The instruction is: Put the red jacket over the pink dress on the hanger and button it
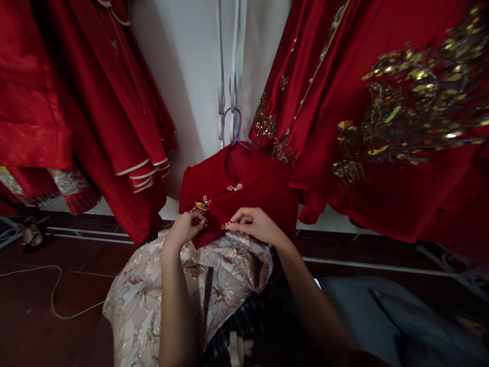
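A red top [263,176] hangs in front of me on a purple hanger [239,125]. A beaded fastener [235,188] sits below its neckline, with a gold fan-shaped ornament [200,206] lower to the left. My left hand [187,228] is closed at the top's left front edge, its fingertips pinched by a small pearl-like bead. My right hand [254,224] pinches another beaded fastener [226,225] on the front of the top. Shiny floral brocade fabric [141,300] lies bunched under both wrists.
Red garments [133,127] hang at the left, and a red garment with gold sequins [405,112] hangs at the right. White rack bars [367,266] run low. A cable [57,290] lies on the tiled floor. A grey-blue surface [355,306] is at lower right.
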A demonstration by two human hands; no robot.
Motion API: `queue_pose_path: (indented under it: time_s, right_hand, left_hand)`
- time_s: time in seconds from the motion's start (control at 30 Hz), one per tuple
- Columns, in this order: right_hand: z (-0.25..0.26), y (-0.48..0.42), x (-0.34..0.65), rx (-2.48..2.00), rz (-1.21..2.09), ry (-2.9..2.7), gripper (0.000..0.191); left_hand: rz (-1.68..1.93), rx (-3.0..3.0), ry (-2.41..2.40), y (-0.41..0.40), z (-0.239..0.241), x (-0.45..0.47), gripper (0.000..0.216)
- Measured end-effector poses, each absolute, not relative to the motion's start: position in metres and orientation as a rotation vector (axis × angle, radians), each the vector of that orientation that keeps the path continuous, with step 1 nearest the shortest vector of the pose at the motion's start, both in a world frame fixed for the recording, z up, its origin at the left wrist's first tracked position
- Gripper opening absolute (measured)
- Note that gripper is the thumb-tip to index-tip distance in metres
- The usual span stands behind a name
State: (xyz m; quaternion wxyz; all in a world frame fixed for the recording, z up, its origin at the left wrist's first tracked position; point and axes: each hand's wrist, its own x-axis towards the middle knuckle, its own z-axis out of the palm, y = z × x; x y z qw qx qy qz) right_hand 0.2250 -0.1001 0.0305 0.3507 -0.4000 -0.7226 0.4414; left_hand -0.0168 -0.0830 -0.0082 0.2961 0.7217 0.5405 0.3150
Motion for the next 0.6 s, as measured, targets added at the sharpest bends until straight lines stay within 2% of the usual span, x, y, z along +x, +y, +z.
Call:
queue_pose_path:
  time_s: [0.1, 0.23, 0.43, 0.6]
  right_hand:
    - [0.038, -0.108, 0.213, -0.923, 1.316, -1.606, 0.029]
    - [0.004, -0.097, 0.177, -0.891, 1.344, -1.39, 0.03]
    - [-0.068, -0.072, 0.146, -0.979, 1.17, -1.414, 0.031]
    - [-0.076, -0.073, 0.148, -0.979, 0.984, -1.506, 0.028]
  left_hand:
    - [0.868, 1.915, 1.394, -0.084, -0.006, -0.016, 0.019]
    - [0.831, 2.0, 1.471, -0.086, -0.001, -0.012, 0.016]
    - [0.724, 1.992, 1.615, -0.08, -0.011, -0.013, 0.006]
    - [0.731, 1.941, 1.542, -0.079, -0.014, -0.013, 0.011]
